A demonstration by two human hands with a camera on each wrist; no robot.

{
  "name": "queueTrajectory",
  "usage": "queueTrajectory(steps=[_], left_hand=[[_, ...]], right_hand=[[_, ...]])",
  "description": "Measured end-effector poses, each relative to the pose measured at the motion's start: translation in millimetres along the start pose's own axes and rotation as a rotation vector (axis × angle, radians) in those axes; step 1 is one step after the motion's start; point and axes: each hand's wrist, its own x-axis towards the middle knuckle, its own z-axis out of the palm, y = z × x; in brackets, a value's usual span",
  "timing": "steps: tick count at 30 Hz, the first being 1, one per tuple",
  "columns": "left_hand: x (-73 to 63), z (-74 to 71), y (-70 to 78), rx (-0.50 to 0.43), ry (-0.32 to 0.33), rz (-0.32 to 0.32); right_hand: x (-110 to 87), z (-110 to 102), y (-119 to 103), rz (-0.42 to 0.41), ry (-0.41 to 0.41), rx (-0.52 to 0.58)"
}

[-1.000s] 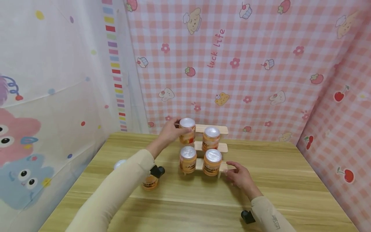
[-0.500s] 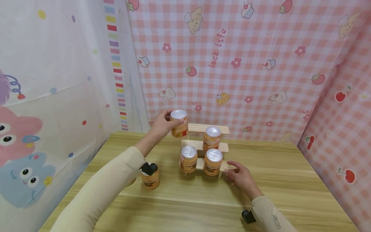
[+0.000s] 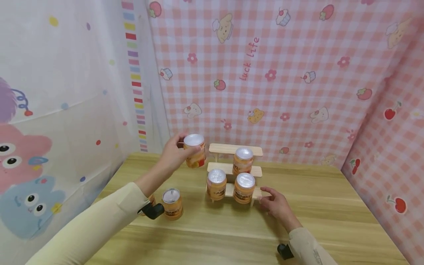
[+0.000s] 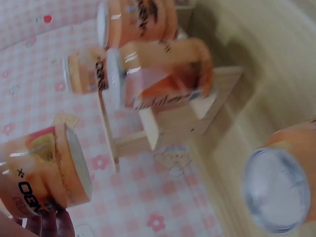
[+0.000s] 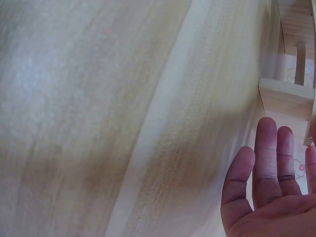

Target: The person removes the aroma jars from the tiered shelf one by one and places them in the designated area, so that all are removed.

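My left hand (image 3: 173, 154) grips an orange-labelled can (image 3: 196, 157) with a silver lid, thumb across its front, in the air left of a three-step wooden rack (image 3: 235, 149). In the left wrist view the same can (image 4: 42, 168) lies at the lower left, fingertips beneath it. One can (image 3: 243, 166) stands on the middle step's right half. The bottom step bears a left can (image 3: 216, 189) and a right can (image 3: 244, 193); the top step is bare. At the bottom step's right end is my right hand (image 3: 276, 206), its outer fingers (image 5: 266, 163) loosely extended in the right wrist view.
Another can (image 3: 172, 210) stands on the wooden table (image 3: 212, 235), left of the rack. Beside it, one more can (image 3: 152, 200) is mostly hidden by my left sleeve (image 3: 96, 217). A pink checked cloth (image 3: 291, 95) hangs right behind the table.
My left hand has carried its can off the rack's left side, up and leftward, then slightly lower. The middle step's left half is now uncovered. My right hand stays at the rack's end.
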Motion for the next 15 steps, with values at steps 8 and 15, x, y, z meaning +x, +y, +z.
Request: queueTrajectory(steps=[8, 15], left_hand=[[-33.5, -4.7, -14.1, -0.001, 0.039, -0.046], [-56.4, -2.3, -26.3, -0.005, 0.060, -0.064]], right_hand=[[-1.7, 2, 2, 0.016, 0.002, 0.017], [-1.4, -1, 0, -0.004, 0.005, 0.013]])
